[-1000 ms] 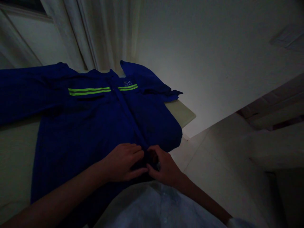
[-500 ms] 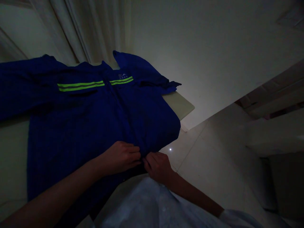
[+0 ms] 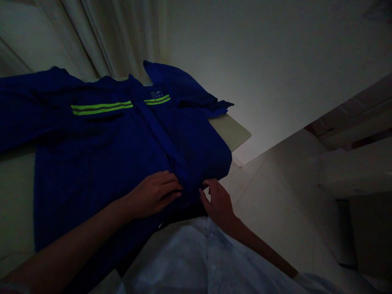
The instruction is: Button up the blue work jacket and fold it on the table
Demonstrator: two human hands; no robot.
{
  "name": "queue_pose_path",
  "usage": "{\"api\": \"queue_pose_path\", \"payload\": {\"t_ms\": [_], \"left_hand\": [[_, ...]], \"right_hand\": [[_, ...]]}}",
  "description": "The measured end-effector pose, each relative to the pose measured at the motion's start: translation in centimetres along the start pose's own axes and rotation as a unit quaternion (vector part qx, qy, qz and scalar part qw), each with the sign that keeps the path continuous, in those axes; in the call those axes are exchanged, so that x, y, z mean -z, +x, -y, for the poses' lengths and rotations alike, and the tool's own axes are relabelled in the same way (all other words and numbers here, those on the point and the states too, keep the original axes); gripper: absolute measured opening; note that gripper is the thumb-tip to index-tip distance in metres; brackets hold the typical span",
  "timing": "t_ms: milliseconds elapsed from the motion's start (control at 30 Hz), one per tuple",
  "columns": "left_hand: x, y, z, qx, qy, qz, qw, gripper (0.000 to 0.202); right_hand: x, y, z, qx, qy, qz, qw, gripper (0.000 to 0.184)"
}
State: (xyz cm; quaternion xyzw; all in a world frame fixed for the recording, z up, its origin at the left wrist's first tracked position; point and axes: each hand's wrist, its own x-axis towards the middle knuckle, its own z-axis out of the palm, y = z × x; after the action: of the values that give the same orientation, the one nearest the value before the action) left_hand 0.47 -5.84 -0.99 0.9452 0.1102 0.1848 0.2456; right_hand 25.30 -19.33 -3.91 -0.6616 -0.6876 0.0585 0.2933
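A dark blue work jacket [image 3: 92, 163] lies spread out front side up, its hem toward me. Green reflective stripes [image 3: 102, 108] cross its chest, with a small pale print [image 3: 157, 94] above the shorter one. My left hand [image 3: 157, 191] rests on the lower front beside the button placket [image 3: 159, 139], fingers stretched with the thumb slightly apart. Near the hem on the right, my right hand [image 3: 219, 201] has its thumb and forefinger curved apart, with nothing visible between them. The cloth under both hands is too dark to make out in detail.
The jacket lies on a pale board or table [image 3: 232, 132], whose corner sticks out at the right. Behind are light curtains [image 3: 122, 36] and a white wall or panel [image 3: 260, 61]. Tiled floor [image 3: 275, 204] shows on the right, with a box-like thing [image 3: 361, 167] beyond.
My hands were together at the lower placket and have parted. The right hand has moved right and opened; the left has shifted slightly up. The placket flap now lies more turned over.
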Motion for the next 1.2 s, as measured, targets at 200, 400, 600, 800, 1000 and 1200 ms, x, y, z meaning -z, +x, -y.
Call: {"api": "queue_pose_path", "payload": {"t_ms": [200, 400, 600, 800, 1000, 1200], "left_hand": [[-0.2, 0.2, 0.0, 0.019, 0.038, 0.015, 0.999, 0.038], [0.1, 0.0, 0.3, 0.004, 0.05, 0.04, 0.998, 0.048], [-0.3, -0.2, -1.0, 0.015, 0.114, 0.081, 0.99, 0.067], [-1.0, -0.4, -0.8, 0.032, 0.169, 0.105, 0.979, 0.057], [-1.2, -0.1, -2.1, 0.034, 0.192, 0.071, 0.978, 0.069], [-1.8, 0.7, -3.8, -0.032, 0.227, -0.044, 0.972, 0.024]], "right_hand": [[-1.3, 0.6, 1.9, 0.171, -0.023, 0.013, 0.985, 0.016], [-1.5, 0.6, 1.0, 0.232, -0.027, -0.02, 0.972, 0.012], [-1.4, 0.9, 0.1, 0.262, -0.066, -0.107, 0.957, 0.012], [-0.5, 1.0, -0.5, 0.269, 0.0, -0.062, 0.961, 0.013], [0.3, 0.7, 0.6, 0.188, 0.071, -0.077, 0.977, 0.014], [0.8, 1.8, 2.3, 0.155, 0.114, -0.08, 0.978, 0.012]]}}
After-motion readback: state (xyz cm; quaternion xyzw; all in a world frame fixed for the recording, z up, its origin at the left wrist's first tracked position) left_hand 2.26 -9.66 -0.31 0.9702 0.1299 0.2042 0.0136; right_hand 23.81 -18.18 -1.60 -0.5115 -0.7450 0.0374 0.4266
